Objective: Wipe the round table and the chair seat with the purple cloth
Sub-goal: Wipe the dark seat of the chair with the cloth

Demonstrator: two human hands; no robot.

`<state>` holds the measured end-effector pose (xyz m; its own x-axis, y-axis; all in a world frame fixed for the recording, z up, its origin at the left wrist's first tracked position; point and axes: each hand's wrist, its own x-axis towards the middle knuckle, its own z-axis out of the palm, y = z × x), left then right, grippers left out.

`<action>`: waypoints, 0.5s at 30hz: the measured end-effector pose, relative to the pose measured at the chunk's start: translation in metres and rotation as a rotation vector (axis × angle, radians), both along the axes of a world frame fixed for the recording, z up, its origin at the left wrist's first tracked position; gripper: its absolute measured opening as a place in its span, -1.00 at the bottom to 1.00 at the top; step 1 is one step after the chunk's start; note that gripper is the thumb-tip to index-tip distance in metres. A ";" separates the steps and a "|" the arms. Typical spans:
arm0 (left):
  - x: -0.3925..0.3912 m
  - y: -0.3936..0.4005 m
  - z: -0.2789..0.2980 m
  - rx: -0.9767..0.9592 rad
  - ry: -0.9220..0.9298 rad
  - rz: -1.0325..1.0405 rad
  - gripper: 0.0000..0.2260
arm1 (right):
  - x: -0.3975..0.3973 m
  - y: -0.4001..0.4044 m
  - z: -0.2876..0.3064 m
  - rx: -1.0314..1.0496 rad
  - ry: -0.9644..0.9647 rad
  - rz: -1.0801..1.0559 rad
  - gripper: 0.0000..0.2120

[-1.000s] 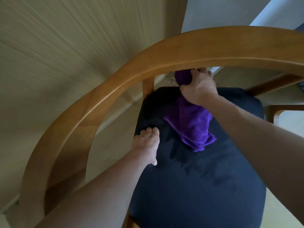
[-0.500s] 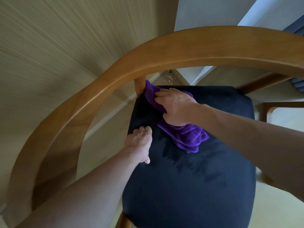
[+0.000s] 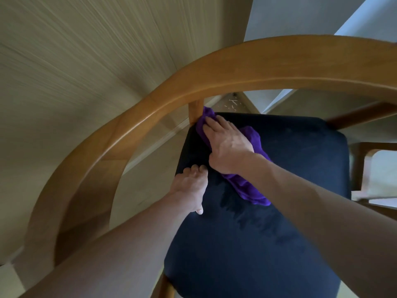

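Change: the right hand point(image 3: 227, 145) is pushing the purple cloth point(image 3: 251, 186) further toward the upper left corner of the chair seat point(image 3: 268, 244) than half a second ago; the cloth's far end is now touching the wooden post point(image 3: 195, 111). The left hand point(image 3: 190, 186) is staying at the seat's left edge.
Right hand: lying flat on the cloth in the middle of the frame, fingers nearly straight and pressing down, pointing to the upper left.
Left hand: resting on the seat's left edge, fingers curling over the rim, thumb lying on the dark fabric, just beside the right wrist.
Purple cloth: lying bunched on the seat, trailing from the post toward the frame's centre, mostly under the right hand.
Chair seat: dark blue, filling the lower right.
Armrest rail point(image 3: 214, 72): curving from lower left across the top.
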<state>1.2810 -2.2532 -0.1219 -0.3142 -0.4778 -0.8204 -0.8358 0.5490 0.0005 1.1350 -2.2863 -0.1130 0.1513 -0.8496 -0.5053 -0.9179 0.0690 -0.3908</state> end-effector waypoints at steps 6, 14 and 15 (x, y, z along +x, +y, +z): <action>-0.002 0.000 0.002 0.022 -0.017 0.006 -0.07 | -0.017 0.026 0.012 -0.034 -0.172 0.120 -0.41; 0.001 0.003 -0.004 0.022 -0.034 -0.013 -0.20 | 0.033 0.002 -0.012 -0.108 -0.023 0.124 -0.38; 0.003 0.002 -0.006 0.030 -0.038 -0.011 -0.25 | 0.040 0.003 -0.017 -0.074 -0.019 0.157 -0.41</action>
<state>1.2838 -2.2509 -0.1275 -0.2877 -0.4496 -0.8456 -0.8295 0.5583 -0.0146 1.1750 -2.2834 -0.1298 0.2942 -0.8494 -0.4381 -0.9074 -0.1042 -0.4072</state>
